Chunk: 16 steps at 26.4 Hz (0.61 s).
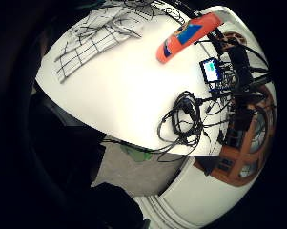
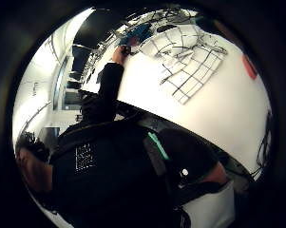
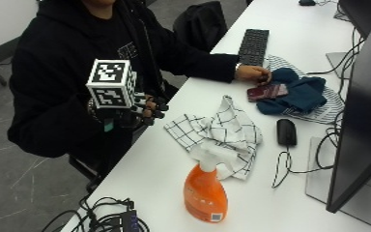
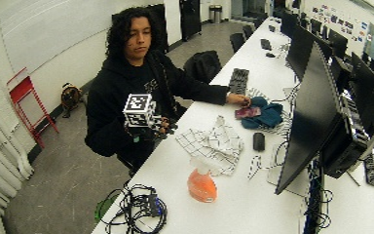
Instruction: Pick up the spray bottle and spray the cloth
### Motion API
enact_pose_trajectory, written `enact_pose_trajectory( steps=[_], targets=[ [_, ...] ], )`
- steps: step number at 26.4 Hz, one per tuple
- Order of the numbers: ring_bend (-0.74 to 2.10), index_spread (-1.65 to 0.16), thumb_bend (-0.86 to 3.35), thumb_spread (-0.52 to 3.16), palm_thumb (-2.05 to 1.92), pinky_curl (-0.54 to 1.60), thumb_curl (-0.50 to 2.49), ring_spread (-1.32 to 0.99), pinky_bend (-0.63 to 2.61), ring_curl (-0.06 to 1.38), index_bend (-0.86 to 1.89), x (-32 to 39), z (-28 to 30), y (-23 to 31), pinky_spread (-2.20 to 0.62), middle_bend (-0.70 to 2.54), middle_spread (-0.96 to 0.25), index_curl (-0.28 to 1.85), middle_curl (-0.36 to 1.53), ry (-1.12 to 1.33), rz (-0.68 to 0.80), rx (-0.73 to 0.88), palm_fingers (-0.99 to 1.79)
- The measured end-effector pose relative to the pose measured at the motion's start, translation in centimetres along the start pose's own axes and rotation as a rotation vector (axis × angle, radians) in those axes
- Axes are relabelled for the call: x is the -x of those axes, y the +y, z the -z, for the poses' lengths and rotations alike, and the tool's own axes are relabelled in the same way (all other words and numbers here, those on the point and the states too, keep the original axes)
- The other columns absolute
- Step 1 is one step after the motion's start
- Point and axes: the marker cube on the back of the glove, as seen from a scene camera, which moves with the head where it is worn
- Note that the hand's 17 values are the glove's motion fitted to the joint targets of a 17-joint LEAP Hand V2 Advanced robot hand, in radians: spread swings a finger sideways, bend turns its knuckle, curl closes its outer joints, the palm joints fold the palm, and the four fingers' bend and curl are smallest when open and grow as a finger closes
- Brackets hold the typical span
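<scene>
outside view puts the spray bottle [image 3: 205, 192] nearest us, upright on the counter [image 3: 166, 159] a little in from its near edge, orange body and white trigger head, with a tangle of cables [image 3: 108, 220] at the near corner. just behind it lies the checked cloth [image 3: 221, 128], crumpled and so close to the bottle's head that we cannot tell whether the two touch. the gloved right hand [image 3: 144, 110] hangs off the counter's front edge, level with the cloth and apart from the bottle; the grip has its fingers loosely curled and has hold of nothing. further back sit a mouse [image 3: 286, 132], a blue garment [image 3: 298, 94] with a dark red wallet [image 3: 267, 91] on it under the bare hand [image 3: 253, 73], and a keyboard [image 3: 253, 46] near the far edge.

we judge the pick-up not yet begun. a sideways reach could knock the tall bottle over toward the cables, and the nozzle may face away from the cloth, so a squeeze could wet the mouse or keyboard instead.

little finger side palm view shows the bottle and cloth well apart from the palm, with bare counter between them and the cables; thumb side palm view shows the cloth and the person's sleeve [image 2: 107, 88], the bottle only as an orange sliver at the counter's edge. wide outside view alone shows the monitors [image 4: 307, 112].
</scene>
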Motion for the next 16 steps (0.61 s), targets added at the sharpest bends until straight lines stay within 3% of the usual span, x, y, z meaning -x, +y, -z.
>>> enact_pose_trajectory(
  steps=[6,16],
  targets=[
    [0.35,-0.29,0.2,0.69,0.38,0.13,0.11,-0.11,0.28,0.14,0.19,-0.3,-0.3,0.3,0.11,0.25,-0.1,0.14,0.13,0.003,-0.019,0.022,0.45],
    [0.33,-0.35,0.16,0.97,0.44,0.19,0.16,-0.13,0.24,0.18,0.19,-2.3,-0.3,0.9,0.15,0.22,-0.11,0.23,0.2,-0.015,-0.086,0.029,0.45]
  ],
)
